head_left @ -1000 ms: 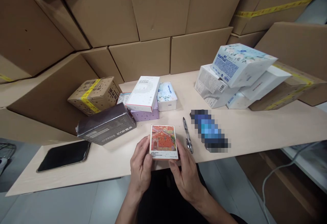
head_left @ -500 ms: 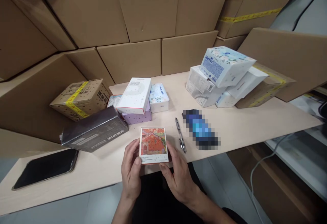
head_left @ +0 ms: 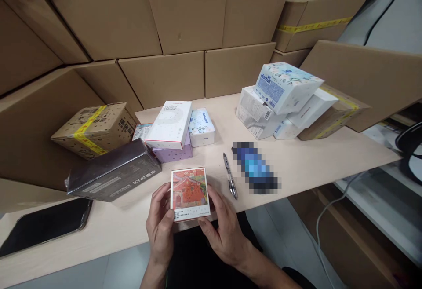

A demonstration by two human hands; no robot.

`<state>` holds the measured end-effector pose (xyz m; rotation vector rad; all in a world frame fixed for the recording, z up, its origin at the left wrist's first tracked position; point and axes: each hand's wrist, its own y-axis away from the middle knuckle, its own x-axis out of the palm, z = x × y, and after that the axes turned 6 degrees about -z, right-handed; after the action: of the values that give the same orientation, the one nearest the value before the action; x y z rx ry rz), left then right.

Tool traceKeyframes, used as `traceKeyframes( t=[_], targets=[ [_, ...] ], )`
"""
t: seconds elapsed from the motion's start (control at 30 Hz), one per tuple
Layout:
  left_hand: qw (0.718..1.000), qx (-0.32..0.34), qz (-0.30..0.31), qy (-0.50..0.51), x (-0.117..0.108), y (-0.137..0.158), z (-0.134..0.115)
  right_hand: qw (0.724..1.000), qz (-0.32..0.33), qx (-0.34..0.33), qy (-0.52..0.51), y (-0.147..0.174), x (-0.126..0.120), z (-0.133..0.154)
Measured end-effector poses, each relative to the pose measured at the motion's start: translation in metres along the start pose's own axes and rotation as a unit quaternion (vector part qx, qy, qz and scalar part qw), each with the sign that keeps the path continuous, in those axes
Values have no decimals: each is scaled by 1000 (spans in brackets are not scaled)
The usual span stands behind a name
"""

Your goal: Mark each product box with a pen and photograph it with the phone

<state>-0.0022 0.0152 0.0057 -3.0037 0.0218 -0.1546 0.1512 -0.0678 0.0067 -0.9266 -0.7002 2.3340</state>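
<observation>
A small flat box [head_left: 190,192] with a red painted house on its top face sits between my hands at the table's front edge. My left hand [head_left: 160,225] is closed on its left side, the thumb at the near left corner. Around the right side curl the fingers of my right hand [head_left: 224,229], its thumb at the near edge. A clear pen [head_left: 230,176] lies just right of the box. Beyond the pen is a dark phone-like object [head_left: 254,168] whose surface is pixelated.
Behind stand a white power bank box [head_left: 169,124] on a purple box [head_left: 174,153], a tissue pack [head_left: 201,127], a taped carton [head_left: 95,128] and a dark box [head_left: 114,170]. A black tablet [head_left: 46,225] lies left. White packs [head_left: 286,89] are stacked right. Cardboard boxes [head_left: 161,80] wall the back.
The view has shifted slightly, so most things sit a little further left. Both hands keep their hold on the painted box, which appears a bit nearer and tilted slightly differently.
</observation>
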Motion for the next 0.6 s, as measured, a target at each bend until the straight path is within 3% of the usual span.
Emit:
traceKeyframes(
  t=[0.6],
  targets=[
    [998,-37,-44,11,5,-3,-8,1000,24,8,-17,-4,-4,-2]
  ],
)
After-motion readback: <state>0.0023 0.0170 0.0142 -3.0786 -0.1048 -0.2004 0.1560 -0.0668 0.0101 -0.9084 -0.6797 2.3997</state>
